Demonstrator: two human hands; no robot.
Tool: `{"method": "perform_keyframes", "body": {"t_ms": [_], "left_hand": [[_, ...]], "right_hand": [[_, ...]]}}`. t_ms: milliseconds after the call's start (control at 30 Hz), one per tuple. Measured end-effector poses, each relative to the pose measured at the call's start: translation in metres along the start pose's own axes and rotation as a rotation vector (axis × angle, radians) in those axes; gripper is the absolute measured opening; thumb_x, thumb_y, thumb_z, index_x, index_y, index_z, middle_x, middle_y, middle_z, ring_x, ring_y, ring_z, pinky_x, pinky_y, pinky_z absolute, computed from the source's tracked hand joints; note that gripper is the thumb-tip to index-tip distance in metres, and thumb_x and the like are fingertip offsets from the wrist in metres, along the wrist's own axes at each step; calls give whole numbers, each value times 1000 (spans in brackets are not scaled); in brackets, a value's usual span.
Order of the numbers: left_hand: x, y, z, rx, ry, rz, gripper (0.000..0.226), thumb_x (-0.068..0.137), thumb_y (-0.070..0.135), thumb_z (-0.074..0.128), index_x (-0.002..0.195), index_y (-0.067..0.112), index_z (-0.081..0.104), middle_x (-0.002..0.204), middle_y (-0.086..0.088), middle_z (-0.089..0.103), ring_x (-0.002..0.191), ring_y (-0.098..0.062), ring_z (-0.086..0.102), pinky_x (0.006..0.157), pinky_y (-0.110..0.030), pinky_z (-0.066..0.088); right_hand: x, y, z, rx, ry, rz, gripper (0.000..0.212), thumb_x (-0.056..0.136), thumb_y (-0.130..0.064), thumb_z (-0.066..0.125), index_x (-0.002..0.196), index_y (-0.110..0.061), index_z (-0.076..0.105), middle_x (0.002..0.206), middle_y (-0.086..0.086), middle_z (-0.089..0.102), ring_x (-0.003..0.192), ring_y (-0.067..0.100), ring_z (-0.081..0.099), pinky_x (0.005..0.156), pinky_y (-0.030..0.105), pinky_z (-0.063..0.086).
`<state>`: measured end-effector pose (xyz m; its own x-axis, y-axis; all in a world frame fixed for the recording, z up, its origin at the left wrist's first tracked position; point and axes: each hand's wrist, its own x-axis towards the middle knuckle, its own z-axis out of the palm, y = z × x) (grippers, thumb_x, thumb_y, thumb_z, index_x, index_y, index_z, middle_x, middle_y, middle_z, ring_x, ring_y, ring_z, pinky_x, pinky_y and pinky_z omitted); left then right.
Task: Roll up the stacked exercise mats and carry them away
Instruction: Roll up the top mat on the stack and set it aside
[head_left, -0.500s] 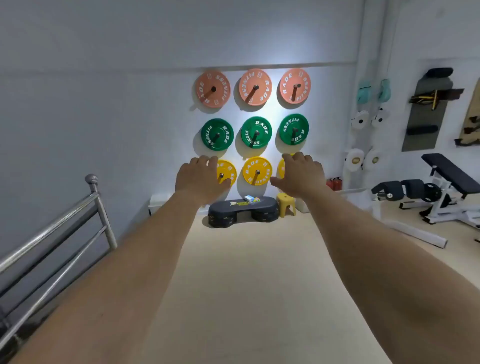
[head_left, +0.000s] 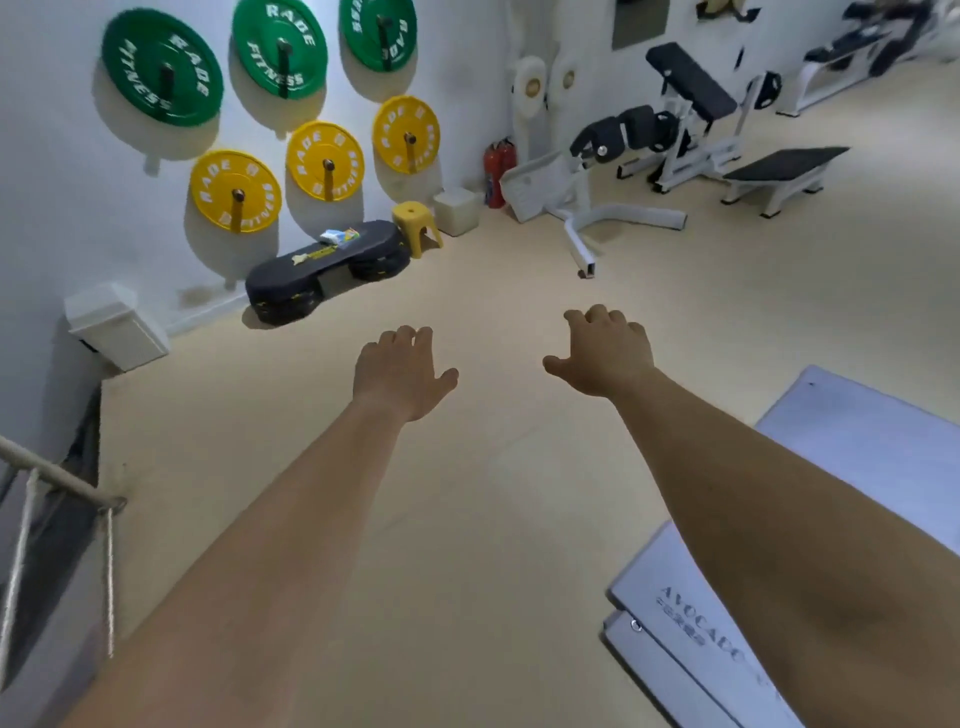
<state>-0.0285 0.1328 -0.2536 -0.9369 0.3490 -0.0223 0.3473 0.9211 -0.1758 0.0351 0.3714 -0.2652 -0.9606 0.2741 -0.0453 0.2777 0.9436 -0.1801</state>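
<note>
Exercise mats (head_left: 862, 441), pale grey, lie flat and stacked on the beige floor (head_left: 467, 519) at the lower right, nearer the person than both hands; the right grip (head_left: 605, 353) hangs in the air to the left of their far corner, apart from them; the left grip (head_left: 402, 371) is well apart, further left over bare floor; the right forearm (head_left: 779, 519) crosses above the stack and hides its middle, and the frame's edge cuts off its right side and near end; at the near left corner two layers show, edges slightly offset, the lower one with a small metal eyelet (head_left: 636, 625); the top layer carries the print "AVOCADO", with a smaller line beneath it too blurred to read; whether more layers lie underneath I cannot tell; both grips are palm down, holding and touching nothing; the left has its fingers loosely together, thumb spread to the side; the right has its fingertips bent slightly downward, thumb stretched out to the left
</note>
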Motion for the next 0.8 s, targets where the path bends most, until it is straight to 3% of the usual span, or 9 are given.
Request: {"method": "perform_keyframes", "body": {"t_ms": [267,500,800], "left_hand": [[14,187,61,-31,-131,374,73,101,60,40,156,14,30,154,-10,42,137,-30,43,104,-43,40],[11,346,80,-86,-190,589,71,101,56,46,157,14,31,154,-10,42,137,-30,43,102,-42,42],[7,499,189,-44,-303,844,72,100,53,51,158,15,32,154,-9,42,138,-29,43,98,-43,45]], "right_hand": [[-90,179,64,10,-117,392,72,95,-60,53,151,-17,40,146,11,48,134,31,45,107,46,37],[-164,317,92,88,-147,644,76,98,-61,52,157,-16,34,152,14,43,138,34,42,110,48,37],[-226,426,206,191,-207,909,73,97,-55,54,154,-14,37,148,16,46,134,35,45,104,46,41]]}}
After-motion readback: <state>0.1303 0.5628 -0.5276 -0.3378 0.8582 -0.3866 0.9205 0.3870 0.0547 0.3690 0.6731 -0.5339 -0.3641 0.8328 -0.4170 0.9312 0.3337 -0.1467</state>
